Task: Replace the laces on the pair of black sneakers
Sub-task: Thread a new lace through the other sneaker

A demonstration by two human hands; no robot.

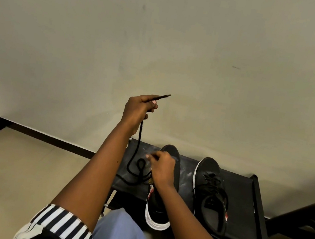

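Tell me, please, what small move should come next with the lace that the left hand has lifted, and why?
Probably keep drawing the black lace up and away with the left hand until its slack is out. It pinches one end high, while loops lie on the black stool beside the left sneaker, where the right hand rests. The right sneaker is laced.

Black stool stands on tiled floor, close to beige wall. Dark baseboard left of stool. Dark furniture right of stool.
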